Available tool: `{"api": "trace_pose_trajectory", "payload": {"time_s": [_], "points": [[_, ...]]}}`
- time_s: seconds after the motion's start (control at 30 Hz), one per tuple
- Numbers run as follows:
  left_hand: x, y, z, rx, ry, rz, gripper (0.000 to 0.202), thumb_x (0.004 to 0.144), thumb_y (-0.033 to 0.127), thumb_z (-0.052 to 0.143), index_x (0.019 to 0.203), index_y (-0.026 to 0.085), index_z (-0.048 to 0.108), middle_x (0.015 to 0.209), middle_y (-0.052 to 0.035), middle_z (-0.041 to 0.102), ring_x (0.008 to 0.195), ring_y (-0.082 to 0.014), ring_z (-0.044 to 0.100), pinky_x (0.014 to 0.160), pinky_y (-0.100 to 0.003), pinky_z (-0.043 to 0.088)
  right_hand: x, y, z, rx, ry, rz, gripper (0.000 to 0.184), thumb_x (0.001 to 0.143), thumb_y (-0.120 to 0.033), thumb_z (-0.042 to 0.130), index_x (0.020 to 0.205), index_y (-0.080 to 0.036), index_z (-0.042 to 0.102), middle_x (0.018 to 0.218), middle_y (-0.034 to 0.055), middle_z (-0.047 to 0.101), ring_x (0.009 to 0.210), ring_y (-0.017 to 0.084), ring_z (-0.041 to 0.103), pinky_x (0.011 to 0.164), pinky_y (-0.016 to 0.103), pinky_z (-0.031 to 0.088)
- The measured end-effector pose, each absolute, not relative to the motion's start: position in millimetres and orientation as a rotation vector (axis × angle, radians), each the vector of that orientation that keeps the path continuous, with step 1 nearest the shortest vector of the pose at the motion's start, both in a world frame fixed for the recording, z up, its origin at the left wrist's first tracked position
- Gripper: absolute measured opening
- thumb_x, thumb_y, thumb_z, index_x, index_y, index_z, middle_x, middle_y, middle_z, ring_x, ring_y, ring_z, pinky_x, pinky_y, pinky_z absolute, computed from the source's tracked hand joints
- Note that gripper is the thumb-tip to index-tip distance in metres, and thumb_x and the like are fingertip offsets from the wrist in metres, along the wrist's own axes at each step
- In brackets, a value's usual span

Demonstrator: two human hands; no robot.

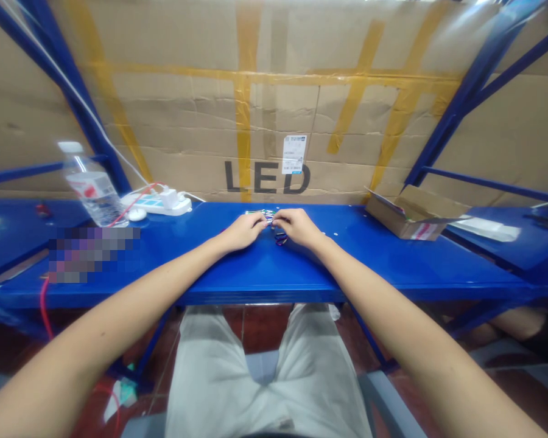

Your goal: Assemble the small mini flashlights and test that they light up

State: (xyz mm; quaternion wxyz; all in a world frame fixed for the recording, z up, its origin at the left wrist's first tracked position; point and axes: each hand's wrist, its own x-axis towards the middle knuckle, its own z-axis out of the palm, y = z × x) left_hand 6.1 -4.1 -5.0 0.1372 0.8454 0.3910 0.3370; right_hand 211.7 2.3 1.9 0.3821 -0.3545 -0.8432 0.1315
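Observation:
Over the middle of the blue table [237, 274], my left hand [245, 231] and my right hand [298, 226] almost meet at the fingertips. The fingers of each hand are closed in a pinch. Whatever lies between them is too small and blurred to name. Just behind the fingertips is a cluster of thin, shiny silvery pieces [261, 213]. Several dark, purplish glossy pieces [281, 239] lie on the tabletop beneath my right hand. A few tiny white specks are scattered to the right of it.
A clear water bottle [94, 188] stands at left, near a white power strip [164, 204] with plugs and cables. An open cardboard box [413, 213] sits at right. Behind the table rises a taped cardboard panel [187, 134] marked LED. Blue frame posts flank both sides.

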Motion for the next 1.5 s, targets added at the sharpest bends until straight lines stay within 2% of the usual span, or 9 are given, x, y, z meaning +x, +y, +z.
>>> {"api": "trace_pose_trajectory", "payload": {"time_s": [0.13,0.23,0.47,0.6,0.7,0.93,1.13,1.3,1.5], "points": [[7.3,-8.4,-3.3,2.502,1.102,0.934,0.016,0.095,0.027,0.051,0.083,0.020,0.058,0.078,-0.0019,0.066,0.076,-0.0194,0.060,0.078,-0.032,0.046,213.1,-0.4,3.1,-0.856,-2.242,0.255,0.017,0.087,-0.016,0.057,0.077,-0.018,0.071,0.081,0.0069,0.073,0.077,0.019,0.062,0.075,0.029,0.043],[6.9,-11.0,-4.1,2.634,1.020,0.955,0.013,0.096,0.027,0.051,0.090,0.019,0.058,0.090,-0.0062,0.068,0.084,-0.0218,0.062,0.081,-0.034,0.047,213.9,-1.0,3.1,-0.820,-2.273,0.284,0.018,0.084,-0.015,0.054,0.071,-0.018,0.067,0.076,0.0058,0.070,0.073,0.019,0.060,0.073,0.029,0.042],[11.4,-17.2,-5.1,2.845,0.969,0.970,0.015,0.099,0.025,0.045,0.100,0.017,0.058,0.104,-0.0137,0.068,0.097,-0.0263,0.063,0.088,-0.039,0.049,215.1,7.7,2.4,-0.858,-2.118,0.751,0.019,0.077,-0.024,0.059,0.061,-0.019,0.053,0.057,-0.0011,0.055,0.059,0.015,0.050,0.062,0.028,0.039],[16.9,-15.0,-4.2,2.731,1.112,0.978,0.026,0.103,0.026,0.037,0.103,0.018,0.062,0.106,-0.0116,0.070,0.102,-0.0253,0.064,0.095,-0.040,0.048,214.3,5.9,5.6,-0.829,-2.102,0.579,0.016,0.077,-0.025,0.060,0.064,-0.018,0.058,0.063,0.0000,0.058,0.065,0.015,0.051,0.066,0.028,0.039],[16.6,-12.8,-3.6,2.692,1.133,0.913,0.027,0.102,0.023,0.038,0.097,0.018,0.064,0.100,-0.0108,0.072,0.096,-0.0252,0.066,0.091,-0.039,0.049,212.3,3.2,5.3,-0.820,-2.149,0.457,0.014,0.079,-0.024,0.058,0.067,-0.017,0.061,0.066,0.0008,0.061,0.067,0.016,0.052,0.067,0.028,0.038],[14.2,-14.5,-7.0,2.730,1.028,1.050,0.011,0.095,0.020,0.053,0.094,0.018,0.063,0.098,-0.0092,0.071,0.091,-0.0238,0.065,0.087,-0.036,0.049,211.8,6.8,2.3,-0.878,-2.144,0.522,0.018,0.076,-0.023,0.057,0.059,-0.019,0.051,0.059,-0.0021,0.051,0.063,0.014,0.046,0.063,0.027,0.035],[21.6,-9.4,-10.6,2.710,1.152,1.082,0.024,0.101,0.025,0.043,0.098,0.016,0.065,0.101,-0.0120,0.067,0.098,-0.0245,0.062,0.094,-0.040,0.048,213.5,0.9,8.3,-0.847,-2.150,0.438,0.014,0.079,-0.023,0.057,0.066,-0.018,0.058,0.065,0.0001,0.059,0.066,0.016,0.050,0.066,0.027,0.037],[19.2,-10.2,-8.5,2.663,1.232,0.922,0.025,0.099,0.024,0.046,0.084,0.019,0.064,0.087,-0.0092,0.070,0.084,-0.0245,0.065,0.082,-0.037,0.050,210.1,-4.5,9.5,-0.843,-2.218,0.373,0.014,0.080,-0.018,0.055,0.068,-0.018,0.060,0.068,0.0015,0.063,0.068,0.016,0.053,0.068,0.027,0.038],[19.8,-17.4,-6.5,2.764,1.211,1.010,0.020,0.100,0.023,0.047,0.096,0.018,0.066,0.101,-0.0119,0.073,0.095,-0.0273,0.068,0.085,-0.038,0.050,209.4,2.4,6.2,-0.893,-2.119,0.443,0.014,0.076,-0.022,0.058,0.063,-0.019,0.054,0.061,-0.0012,0.055,0.063,0.014,0.046,0.063,0.027,0.035]]}}
